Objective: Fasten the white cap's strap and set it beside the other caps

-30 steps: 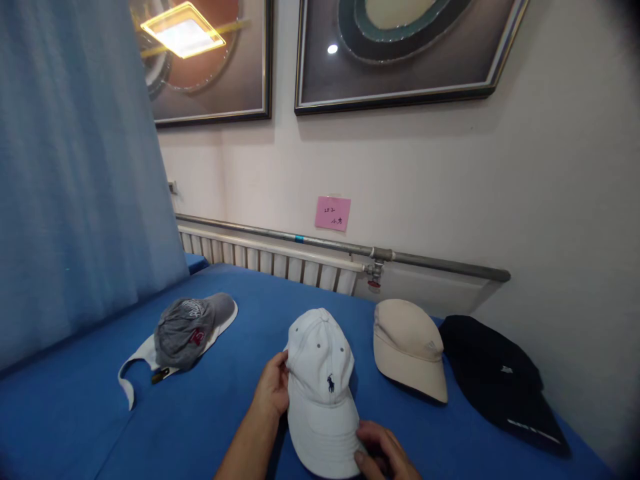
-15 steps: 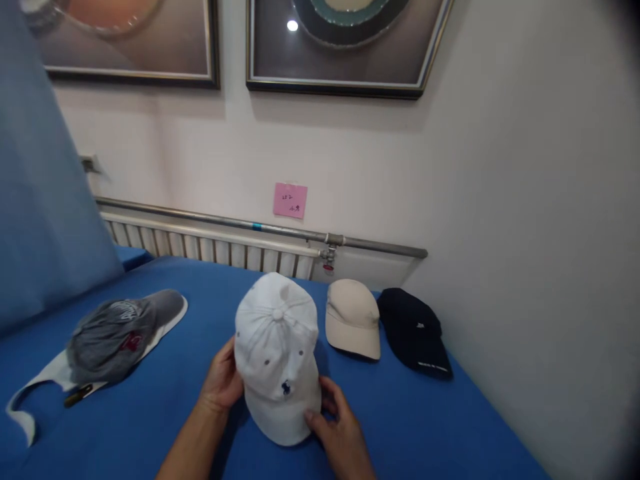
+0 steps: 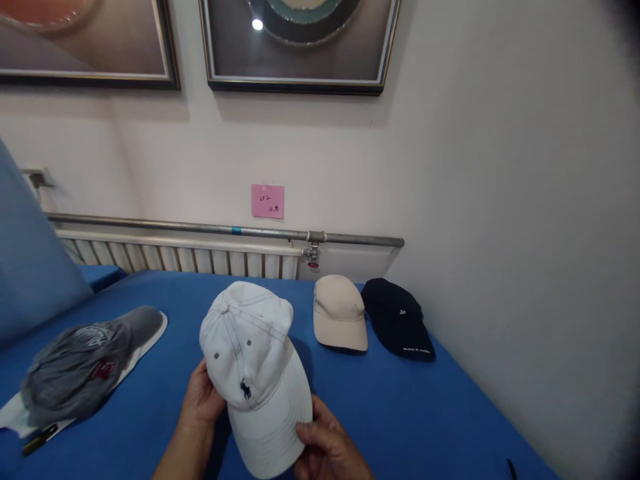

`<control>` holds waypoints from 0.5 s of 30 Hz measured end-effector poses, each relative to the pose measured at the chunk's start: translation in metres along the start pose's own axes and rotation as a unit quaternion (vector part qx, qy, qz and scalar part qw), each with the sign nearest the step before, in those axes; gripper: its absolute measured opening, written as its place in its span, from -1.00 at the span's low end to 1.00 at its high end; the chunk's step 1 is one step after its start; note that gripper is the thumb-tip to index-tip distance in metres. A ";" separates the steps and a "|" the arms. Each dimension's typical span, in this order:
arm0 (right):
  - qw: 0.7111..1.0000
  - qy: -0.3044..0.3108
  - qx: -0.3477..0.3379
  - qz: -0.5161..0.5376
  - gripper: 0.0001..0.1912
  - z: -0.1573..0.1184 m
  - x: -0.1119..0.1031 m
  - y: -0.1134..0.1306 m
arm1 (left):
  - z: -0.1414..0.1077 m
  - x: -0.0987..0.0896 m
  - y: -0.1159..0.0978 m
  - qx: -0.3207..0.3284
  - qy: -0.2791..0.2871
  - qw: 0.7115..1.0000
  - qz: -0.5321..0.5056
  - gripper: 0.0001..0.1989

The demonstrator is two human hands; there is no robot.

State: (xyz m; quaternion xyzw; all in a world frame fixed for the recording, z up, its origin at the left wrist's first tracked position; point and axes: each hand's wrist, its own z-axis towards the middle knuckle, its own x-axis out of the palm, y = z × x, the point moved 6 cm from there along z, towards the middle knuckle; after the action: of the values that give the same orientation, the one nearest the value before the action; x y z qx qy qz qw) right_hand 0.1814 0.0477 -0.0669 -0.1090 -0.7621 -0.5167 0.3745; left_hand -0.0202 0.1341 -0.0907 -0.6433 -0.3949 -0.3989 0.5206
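Note:
A white cap point(image 3: 250, 353) with a small dark blue emblem is held above the blue surface, its brim tilted down and to the right. My left hand point(image 3: 201, 397) grips the crown at its lower left edge, with the fingertips hidden behind the cloth. At the right edge of the brim, my right hand point(image 3: 325, 443) pinches it, thumb on top and fingers below. Behind and to the right lie a beige cap point(image 3: 340, 317) and, beside it, a black cap point(image 3: 397, 320) with white lettering on its brim.
A grey cap point(image 3: 80, 370) lies at the left of the blue-covered surface point(image 3: 400, 413), with white material and a dark-handled item by it. A blue curtain point(image 3: 30, 260) hangs at the left. Behind are a radiator point(image 3: 200, 257), a pipe and a pink note point(image 3: 268, 201).
The white cap has turned, its brim swinging toward the lower right and its crown toward the left. Both hands still hold it. The camera view has shifted to the right.

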 end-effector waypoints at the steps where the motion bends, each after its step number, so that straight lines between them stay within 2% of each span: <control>1: 1.000 -0.003 -0.010 0.003 -0.56 0.000 -0.001 0.001 | 0.000 0.001 0.001 -0.002 -0.012 1.000 -0.001 -0.52; 4: 0.999 -0.019 -0.020 0.021 -0.56 0.000 -0.004 0.002 | -0.001 0.004 0.002 0.001 -0.052 0.999 -0.011 -0.55; 7: 0.998 -0.051 -0.007 0.042 -0.54 -0.001 -0.009 0.003 | -0.003 0.009 0.000 0.035 -0.083 0.995 -0.032 -0.57; 10: 0.995 -0.077 -0.003 0.057 -0.51 0.000 -0.014 0.006 | -0.007 0.020 0.005 0.040 -0.074 0.996 -0.036 -0.57; 15: 0.993 -0.095 -0.011 0.069 -0.50 -0.002 -0.015 0.012 | -0.015 0.040 0.022 -0.001 -0.068 0.998 -0.005 -0.60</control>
State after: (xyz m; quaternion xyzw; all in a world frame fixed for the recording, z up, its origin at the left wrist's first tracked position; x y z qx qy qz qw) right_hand 0.1988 0.0546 -0.0684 -0.2136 -0.7789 -0.4859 0.3341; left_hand 0.0135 0.1196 -0.0593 -0.6674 -0.4324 -0.3575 0.4897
